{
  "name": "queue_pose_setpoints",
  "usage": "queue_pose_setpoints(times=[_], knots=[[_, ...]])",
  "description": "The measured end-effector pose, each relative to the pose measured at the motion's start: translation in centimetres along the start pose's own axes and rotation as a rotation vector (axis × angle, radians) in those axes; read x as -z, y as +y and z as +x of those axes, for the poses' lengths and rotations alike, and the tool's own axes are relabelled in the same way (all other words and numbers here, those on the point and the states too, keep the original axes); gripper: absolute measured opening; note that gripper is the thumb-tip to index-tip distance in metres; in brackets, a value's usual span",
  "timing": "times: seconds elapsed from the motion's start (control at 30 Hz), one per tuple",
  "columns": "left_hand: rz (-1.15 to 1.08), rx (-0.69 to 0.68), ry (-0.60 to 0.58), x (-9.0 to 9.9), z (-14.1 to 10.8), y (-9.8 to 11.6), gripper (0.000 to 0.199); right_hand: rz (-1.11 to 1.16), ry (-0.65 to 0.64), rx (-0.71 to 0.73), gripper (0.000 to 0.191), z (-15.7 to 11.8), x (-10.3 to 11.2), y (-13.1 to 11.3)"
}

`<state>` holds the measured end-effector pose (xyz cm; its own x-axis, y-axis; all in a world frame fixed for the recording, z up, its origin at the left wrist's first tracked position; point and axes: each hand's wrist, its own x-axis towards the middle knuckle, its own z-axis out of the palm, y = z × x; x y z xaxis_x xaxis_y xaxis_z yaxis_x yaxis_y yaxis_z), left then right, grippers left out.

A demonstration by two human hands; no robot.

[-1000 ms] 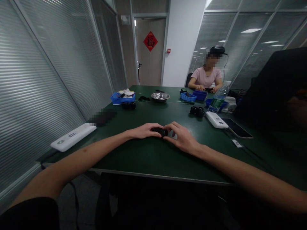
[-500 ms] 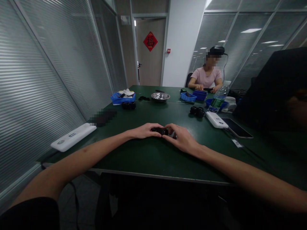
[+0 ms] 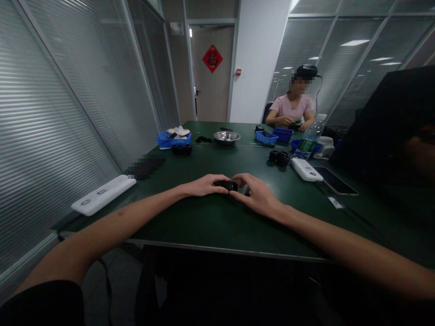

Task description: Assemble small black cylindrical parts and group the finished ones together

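A small black part (image 3: 228, 185) lies low over the green table (image 3: 204, 226), in front of me. My left hand (image 3: 207, 185) is closed round its left side, thumb in front and fingers behind. My right hand (image 3: 256, 194) curves round the part's right end, its thumb and index fingertips touching or nearly touching that end. Another small dark piece shows under the right palm, mostly hidden, so I cannot make out what it is.
Further back are a blue basket (image 3: 174, 139), black round parts (image 3: 279, 158), a steel bowl (image 3: 227, 138), a blue tray (image 3: 266, 137) and a water bottle (image 3: 309, 138). White power banks (image 3: 103, 194) lie left and right. A person (image 3: 292, 106) sits across the table.
My hands have hardly moved; the piece under the right palm shows less. The person across has raised their hands and now holds something greenish.
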<state>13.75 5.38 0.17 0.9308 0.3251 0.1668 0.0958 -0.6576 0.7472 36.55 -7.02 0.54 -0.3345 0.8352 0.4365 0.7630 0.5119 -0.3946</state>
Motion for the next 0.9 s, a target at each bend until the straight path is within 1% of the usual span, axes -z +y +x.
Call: queue_pose_setpoints(times=[0.13, 0.27, 0.5, 0.57, 0.63, 0.73, 0.8, 0.9], knots=[[0.0, 0.001, -0.005, 0.01, 0.0, -0.08, 0.043, -0.001, -0.01, -0.006, 0.026, 0.1, 0.03, 0.04], [0.0, -0.006, 0.004, 0.0, 0.01, -0.06, 0.041, -0.009, -0.001, 0.039, 0.028, 0.04, 0.09, 0.23], [0.013, 0.005, 0.015, -0.01, 0.0, 0.36, 0.039, -0.017, -0.031, 0.121, 0.036, -0.1, 0.35, 0.13], [0.013, 0.0, 0.018, -0.02, 0.03, 0.24, 0.041, -0.014, -0.021, 0.099, 0.037, -0.07, 0.33, -0.02], [0.011, -0.001, 0.015, -0.01, 0.05, 0.08, 0.042, -0.015, -0.006, 0.044, 0.038, -0.01, 0.21, -0.11], [0.01, 0.003, 0.003, 0.03, 0.03, -0.08, 0.042, -0.021, -0.008, -0.009, 0.032, 0.06, 0.01, -0.03], [0.016, -0.004, 0.006, 0.03, 0.02, -0.09, 0.042, -0.023, -0.012, 0.001, 0.028, 0.06, -0.05, 0.1], [0.025, -0.011, 0.018, -0.02, 0.03, 0.01, 0.04, -0.024, -0.019, 0.046, 0.03, -0.02, 0.04, 0.23]])
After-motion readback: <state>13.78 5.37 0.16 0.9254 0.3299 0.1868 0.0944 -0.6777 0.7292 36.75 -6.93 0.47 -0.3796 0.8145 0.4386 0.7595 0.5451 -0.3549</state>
